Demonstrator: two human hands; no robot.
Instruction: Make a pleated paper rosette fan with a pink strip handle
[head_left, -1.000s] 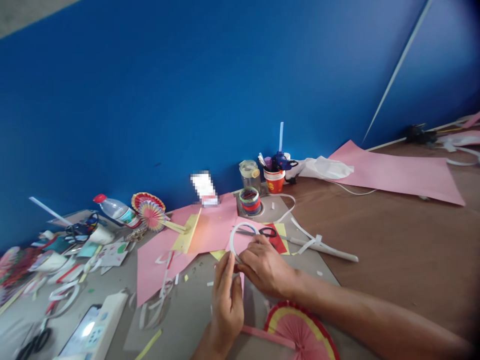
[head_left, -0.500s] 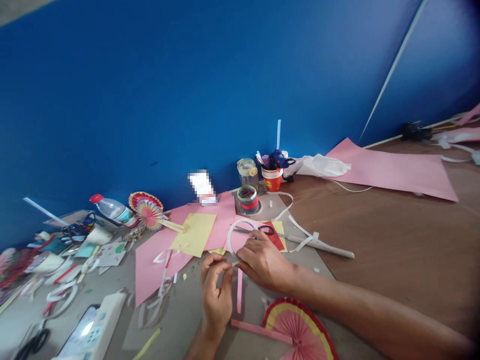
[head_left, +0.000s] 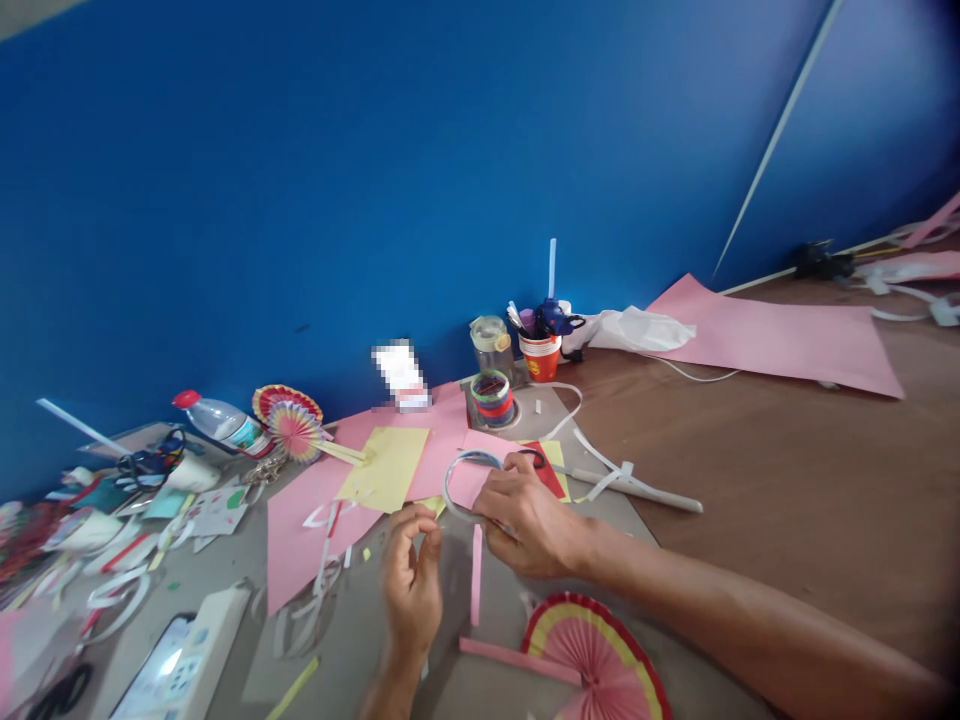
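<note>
My right hand (head_left: 529, 518) grips a roll of tape (head_left: 450, 485), a thin pale ring seen tilted above the table. To its left, my left hand (head_left: 412, 580) has its fingertips curled together in a pinch; anything between them is too small to make out. A gap lies between the two hands. Below my right hand is a pink paper strip (head_left: 476, 575). A second pink strip (head_left: 517, 658) lies across the pleated pink paper fan (head_left: 592, 650) with its yellow and red rim.
Pink sheets (head_left: 300, 540) and a yellow sheet (head_left: 390, 465) lie ahead. Tape rolls (head_left: 493, 398), a jar (head_left: 491, 340) and a red cup of tools (head_left: 541, 360) stand by the blue wall. A power strip (head_left: 199, 650) and phone (head_left: 154, 670) are at left.
My left hand has moved left and slightly down, away from my right hand. The tape roll has tilted in my right hand and now looks flatter.
</note>
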